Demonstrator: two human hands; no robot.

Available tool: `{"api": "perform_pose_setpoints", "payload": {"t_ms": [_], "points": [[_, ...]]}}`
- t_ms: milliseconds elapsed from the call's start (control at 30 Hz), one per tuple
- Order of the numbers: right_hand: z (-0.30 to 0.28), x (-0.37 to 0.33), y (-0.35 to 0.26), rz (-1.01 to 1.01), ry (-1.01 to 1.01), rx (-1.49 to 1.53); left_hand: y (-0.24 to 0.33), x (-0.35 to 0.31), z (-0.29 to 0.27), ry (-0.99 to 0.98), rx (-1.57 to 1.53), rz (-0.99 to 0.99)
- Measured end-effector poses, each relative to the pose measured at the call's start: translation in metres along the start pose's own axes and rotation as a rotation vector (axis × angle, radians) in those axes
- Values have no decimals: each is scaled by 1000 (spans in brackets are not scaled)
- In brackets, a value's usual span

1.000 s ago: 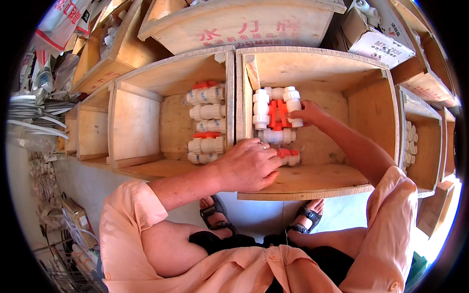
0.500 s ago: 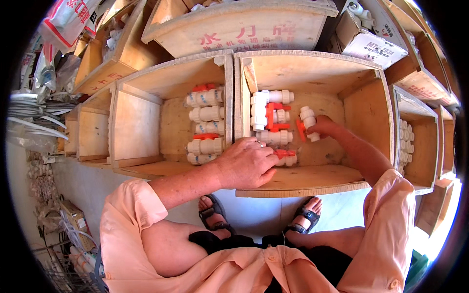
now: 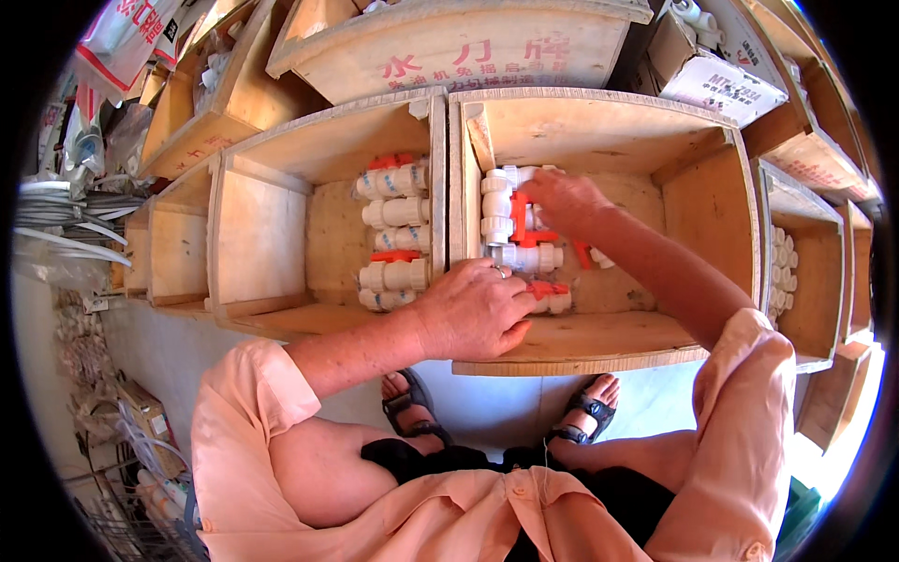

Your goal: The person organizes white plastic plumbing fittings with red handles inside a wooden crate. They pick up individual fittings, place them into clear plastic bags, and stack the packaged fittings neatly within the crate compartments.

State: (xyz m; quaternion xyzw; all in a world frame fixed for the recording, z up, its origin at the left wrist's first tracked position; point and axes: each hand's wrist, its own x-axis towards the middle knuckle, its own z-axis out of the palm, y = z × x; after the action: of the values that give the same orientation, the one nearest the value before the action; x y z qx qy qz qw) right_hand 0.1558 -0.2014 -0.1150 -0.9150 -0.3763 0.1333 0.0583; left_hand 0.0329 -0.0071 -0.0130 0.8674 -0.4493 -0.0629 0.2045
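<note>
My right hand (image 3: 565, 202), blurred, reaches over the upper valves in the right wooden box (image 3: 599, 359). Its fingertips are at a white plastic ball valve (image 3: 521, 175) and a red valve handle (image 3: 518, 220); whether they grip anything is unclear. Under my right forearm another white ball valve (image 3: 602, 258) with a red handle (image 3: 582, 254) is partly hidden. My left hand (image 3: 479, 311), wearing a ring, lies curled over the box's near left corner, its fingertips hidden beside a lower valve (image 3: 552, 298). White valves (image 3: 496, 208) stand in a column along the box's left wall.
The left wooden box (image 3: 265, 234) holds a row of white valves (image 3: 395, 214) with red handles. Behind stands a large wooden crate (image 3: 468, 66) with red lettering; a white carton (image 3: 721, 89) of white fittings is at its right. More wooden boxes flank both sides. Cables and bags hang at far left.
My right hand has let go of the loose white valve and moved up and left to the upper valves. That valve stays in the box under my forearm. My left hand is nearly unchanged.
</note>
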Motion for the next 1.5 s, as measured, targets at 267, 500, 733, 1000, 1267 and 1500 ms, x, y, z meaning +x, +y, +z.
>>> {"api": "perform_pose_setpoints", "payload": {"t_ms": [267,500,733,1000,1267,1500], "points": [[11,36,-24,-392,194,-295,-1,2,-1,13,-59,-1],[5,48,-27,-391,185,-381,-3,0,-1,17,-67,-7],[6,44,-11,-392,149,-232,-4,1,-2,-3,-80,2],[-13,29,6,-56,18,112,-5,0,-3,-26,-76,5],[0,26,19,232,62,192,-4,0,-2,-32,-95,-9],[10,19,32,196,52,255,-4,1,-3,-32,-96,-10]]}}
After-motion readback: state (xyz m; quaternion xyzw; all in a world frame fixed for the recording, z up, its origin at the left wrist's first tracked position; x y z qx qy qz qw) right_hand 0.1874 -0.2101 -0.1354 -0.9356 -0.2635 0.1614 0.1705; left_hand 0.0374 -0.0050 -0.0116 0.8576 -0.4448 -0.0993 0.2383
